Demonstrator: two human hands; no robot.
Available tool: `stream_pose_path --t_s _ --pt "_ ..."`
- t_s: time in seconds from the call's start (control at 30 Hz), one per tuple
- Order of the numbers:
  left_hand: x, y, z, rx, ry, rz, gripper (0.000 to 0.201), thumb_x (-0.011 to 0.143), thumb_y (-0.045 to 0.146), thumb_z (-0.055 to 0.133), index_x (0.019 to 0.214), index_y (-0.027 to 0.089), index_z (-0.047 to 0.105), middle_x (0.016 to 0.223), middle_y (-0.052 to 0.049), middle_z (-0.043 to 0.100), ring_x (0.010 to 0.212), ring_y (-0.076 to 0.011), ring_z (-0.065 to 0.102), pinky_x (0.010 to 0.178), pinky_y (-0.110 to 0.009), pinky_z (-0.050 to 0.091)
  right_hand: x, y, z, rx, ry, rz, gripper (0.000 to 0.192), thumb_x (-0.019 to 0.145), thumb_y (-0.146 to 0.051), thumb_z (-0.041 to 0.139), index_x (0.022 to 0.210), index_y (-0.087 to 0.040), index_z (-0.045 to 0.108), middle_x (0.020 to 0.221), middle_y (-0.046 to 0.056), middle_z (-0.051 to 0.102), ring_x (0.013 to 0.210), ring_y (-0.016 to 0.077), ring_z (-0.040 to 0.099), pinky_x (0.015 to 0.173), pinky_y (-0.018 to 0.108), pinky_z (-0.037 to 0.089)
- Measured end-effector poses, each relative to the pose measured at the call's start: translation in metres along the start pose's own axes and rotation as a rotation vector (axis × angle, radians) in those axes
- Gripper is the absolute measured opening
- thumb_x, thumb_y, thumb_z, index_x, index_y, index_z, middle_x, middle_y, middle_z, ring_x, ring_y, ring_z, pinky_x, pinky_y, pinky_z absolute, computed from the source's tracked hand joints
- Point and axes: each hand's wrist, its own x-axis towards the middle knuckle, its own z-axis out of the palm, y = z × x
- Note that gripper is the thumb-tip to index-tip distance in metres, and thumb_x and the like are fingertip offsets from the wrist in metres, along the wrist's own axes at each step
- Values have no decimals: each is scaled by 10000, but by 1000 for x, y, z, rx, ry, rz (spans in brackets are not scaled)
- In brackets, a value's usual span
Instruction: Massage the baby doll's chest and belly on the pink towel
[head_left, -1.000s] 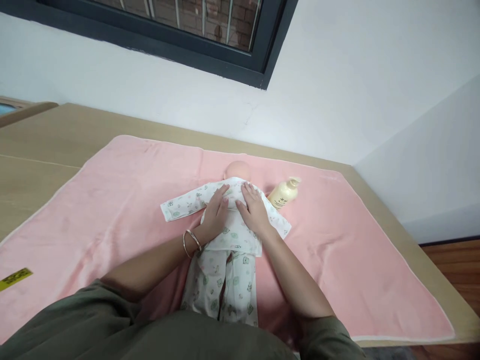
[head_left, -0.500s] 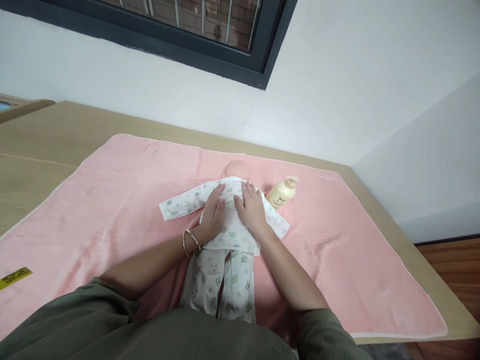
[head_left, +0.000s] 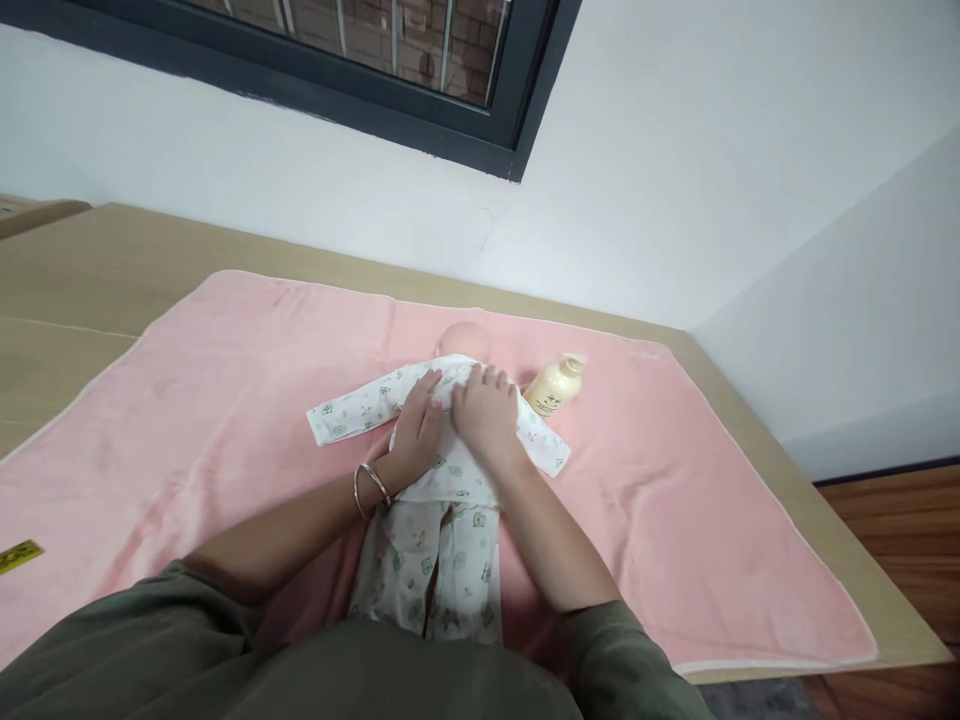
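Note:
A baby doll [head_left: 463, 339] in white printed pyjamas [head_left: 442, 545] lies on its back on a pink towel [head_left: 225, 400], head toward the wall. My left hand [head_left: 416, 430], with a bangle on the wrist, rests flat on the doll's chest. Touching it from the right, my right hand [head_left: 487, 415] presses on the same part of the shirt with fingers curled a little. Both sleeves spread out to the sides. Neither hand grips anything that I can see.
A cream pump bottle [head_left: 553, 385] lies on the towel just right of the doll's head. The towel covers a wooden table [head_left: 90, 270] against a white wall. A yellow label [head_left: 19, 556] lies at the left edge. Wooden floor shows at the right.
My right hand has slid left toward the middle of the doll's chest and now touches my left hand. The view has shifted slightly.

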Motion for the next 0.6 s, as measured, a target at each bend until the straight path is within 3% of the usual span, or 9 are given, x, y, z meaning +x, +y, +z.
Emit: stream_pose_path --t_s 0.13,0.23,0.33,0.43,0.6 --pt "-3 0 -5 -20 -26 -20 542 1058 491 321 1492 212 489 1572 -135 509 1477 -274 459 1272 -545 324 -18 -20 9 -22 -52 -272 580 993 -226 418 1561 -110 430 1677 165 316 1580 417 182 1240 683 180" --pt "-5 2 -9 70 -128 3 534 1050 458 345 1501 210 486 1597 -128 484 1522 -278 397 1292 -555 273 -20 -9 10 -7 -64 -335 556 987 -230 446 1536 -150 474 1687 112 316 1595 361 162 1274 632 133" --pt "-1 3 -8 153 -194 5 563 1023 452 413 1521 194 463 1598 -143 479 1545 -308 353 1292 -581 250 -11 13 7 62 -68 -310 557 1016 -315 451 1556 -180 447 1698 101 292 1598 320 174 1280 588 150" --pt "17 1 -3 216 -170 -93 680 963 457 508 1554 141 394 1597 -200 458 1513 -366 394 1251 -613 308 1 33 4 153 -58 -216 590 1067 -391 348 1592 -123 372 1681 163 312 1587 305 223 1272 556 189" --pt "57 -16 6 368 -219 -64 587 888 398 528 1390 96 559 1417 -240 611 1364 -420 540 1186 -644 373 10 47 0 128 -52 -86 613 1081 -425 320 1545 -38 423 1629 240 380 1555 333 303 1266 541 204"
